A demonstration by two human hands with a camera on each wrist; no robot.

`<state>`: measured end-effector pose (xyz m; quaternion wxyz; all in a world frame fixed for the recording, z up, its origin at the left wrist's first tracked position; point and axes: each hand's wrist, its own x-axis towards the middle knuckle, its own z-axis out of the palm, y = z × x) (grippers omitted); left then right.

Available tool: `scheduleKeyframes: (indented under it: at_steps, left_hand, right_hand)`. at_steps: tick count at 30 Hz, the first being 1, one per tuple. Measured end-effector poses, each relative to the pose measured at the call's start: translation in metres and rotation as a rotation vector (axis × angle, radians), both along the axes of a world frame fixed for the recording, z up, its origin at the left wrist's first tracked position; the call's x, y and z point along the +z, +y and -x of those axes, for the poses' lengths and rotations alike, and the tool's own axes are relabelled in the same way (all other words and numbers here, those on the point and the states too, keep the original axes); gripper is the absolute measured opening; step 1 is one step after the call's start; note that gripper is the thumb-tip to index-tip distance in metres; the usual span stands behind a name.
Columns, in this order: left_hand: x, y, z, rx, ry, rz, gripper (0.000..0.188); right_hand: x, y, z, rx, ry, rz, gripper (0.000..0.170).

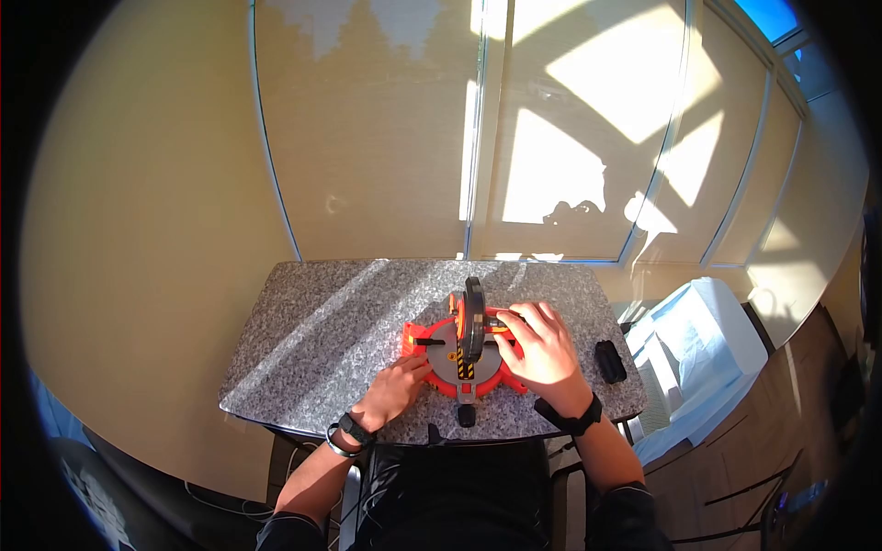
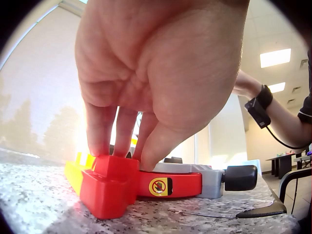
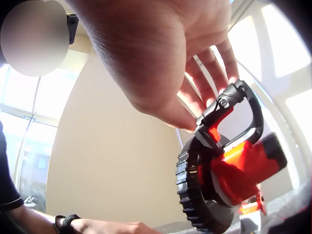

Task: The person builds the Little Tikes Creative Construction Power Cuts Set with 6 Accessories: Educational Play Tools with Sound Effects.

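Note:
A red toy miter saw (image 1: pixel 444 378) with a grey round turntable and a black ribbed blade guard (image 3: pixel 187 187) stands on the granite-patterned table (image 1: pixel 312 317). My right hand (image 1: pixel 542 349) holds the black loop handle (image 3: pixel 222 105) at the top of its arm, thumb on one side and fingers on the other. On the left of the red base (image 2: pixel 109 190), my left hand (image 1: pixel 395 390) rests its fingertips and thumb, fingers pointing straight down. A black knob (image 2: pixel 240 178) sticks out of the saw's front, towards me.
A black oblong object (image 1: pixel 610 362) lies at the table's right side. At the front edge is a flat black piece (image 2: pixel 261 209). A chair with a pale blue cover (image 1: pixel 707 321) stands right of the table. Blinds (image 1: pixel 367 138) hang behind it.

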<state>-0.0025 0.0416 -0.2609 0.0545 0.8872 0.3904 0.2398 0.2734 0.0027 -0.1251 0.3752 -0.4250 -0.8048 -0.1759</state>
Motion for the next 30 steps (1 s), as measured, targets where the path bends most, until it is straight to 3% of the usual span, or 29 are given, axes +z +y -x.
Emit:
scheduleKeyframes:
  at_steps: [30]
  left_hand:
    - [0.003, -0.002, 0.0, -0.003, 0.021, 0.027, 0.038]
  right_hand:
    - [-0.041, -0.032, 0.002, 0.042, -0.039, 0.141, 0.017]
